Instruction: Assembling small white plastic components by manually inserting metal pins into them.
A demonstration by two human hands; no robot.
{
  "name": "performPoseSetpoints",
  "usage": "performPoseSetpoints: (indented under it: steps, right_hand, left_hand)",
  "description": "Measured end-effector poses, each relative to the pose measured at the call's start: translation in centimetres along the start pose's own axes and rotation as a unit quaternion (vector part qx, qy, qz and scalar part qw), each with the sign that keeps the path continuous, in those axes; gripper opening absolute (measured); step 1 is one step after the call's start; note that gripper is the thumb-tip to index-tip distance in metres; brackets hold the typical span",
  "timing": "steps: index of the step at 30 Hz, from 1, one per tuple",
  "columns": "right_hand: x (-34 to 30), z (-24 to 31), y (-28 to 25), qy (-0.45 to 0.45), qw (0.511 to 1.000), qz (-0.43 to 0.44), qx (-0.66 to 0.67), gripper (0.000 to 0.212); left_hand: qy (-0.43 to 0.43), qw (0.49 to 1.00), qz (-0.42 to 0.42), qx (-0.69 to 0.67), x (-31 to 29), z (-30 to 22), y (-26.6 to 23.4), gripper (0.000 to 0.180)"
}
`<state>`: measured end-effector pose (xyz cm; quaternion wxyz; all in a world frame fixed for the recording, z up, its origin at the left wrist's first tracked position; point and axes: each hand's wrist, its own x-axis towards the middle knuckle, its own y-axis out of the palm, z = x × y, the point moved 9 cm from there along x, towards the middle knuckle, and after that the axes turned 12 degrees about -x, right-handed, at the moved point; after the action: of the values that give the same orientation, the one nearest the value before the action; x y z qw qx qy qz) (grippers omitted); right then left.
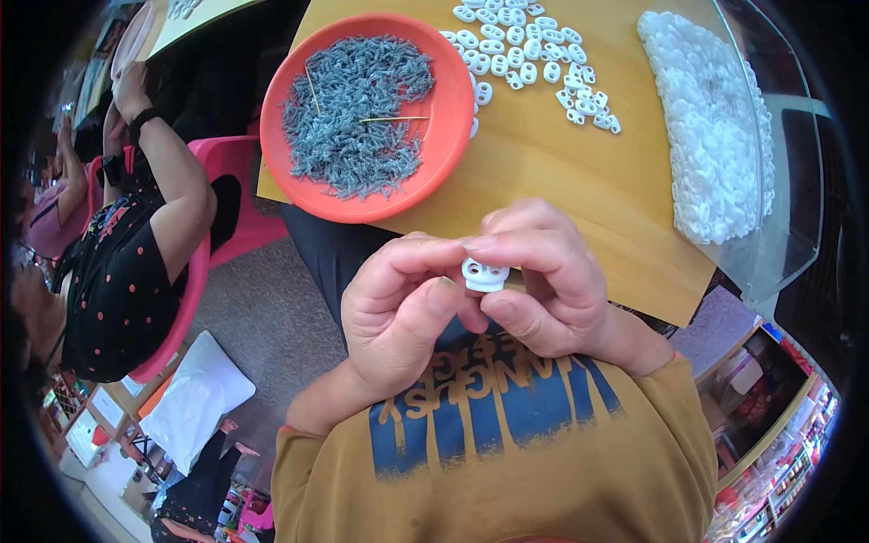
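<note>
Between the fingertips of both hands, in front of my chest, is a white plastic cord lock [485, 275] with two round holes facing up. My left hand [398, 303] pinches it from the left, fingers bent and thumb near its side. From the right, my right hand [552, 281] closes on it with thumb and index finger. The fingertips hide parts of it. Beyond my hands, a round orange-red plate [444, 149] holds a heap of small grey pieces that look like coil springs [362, 118]. Many white cord locks [516, 45] lie loose at the table's far side.
The yellow wooden table [579, 190] ends just beyond my hands. A clear plastic tray [797, 181] at right holds a pile of small white plastic parts [715, 127]. Two thin sticks lie on the grey heap. A person [127, 262] sits on a pink chair [231, 199] at left.
</note>
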<state>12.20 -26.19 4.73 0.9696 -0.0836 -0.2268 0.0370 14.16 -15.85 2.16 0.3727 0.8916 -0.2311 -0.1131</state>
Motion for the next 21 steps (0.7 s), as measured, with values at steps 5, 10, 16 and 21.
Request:
performPoseSetpoints:
  steps: [5,10,16,21]
  right_hand:
    - [0.2,0.0,-1.5,0.008,0.998,-0.062,-0.006,0.032]
    - [0.1,-0.7,-2.4,0.022,0.997,-0.072,-0.033,0.032]
    - [-0.3,-1.7,-3.4,0.035,0.992,-0.094,-0.076,0.03]
    - [-0.8,-3.0,-4.6,0.104,0.982,-0.155,-0.035,0.028]
  left_hand:
    - [-0.017,1.0,-0.006,0.004,0.6,0.6,0.4,0.019]
    - [-0.098,0.992,-0.076,0.004,1.1,2.1,-0.5,0.02]
    - [-0.174,0.978,-0.115,0.016,2.3,3.4,-0.4,0.017]
    - [-0.166,0.975,-0.126,0.079,5.2,2.0,-0.9,0.015]
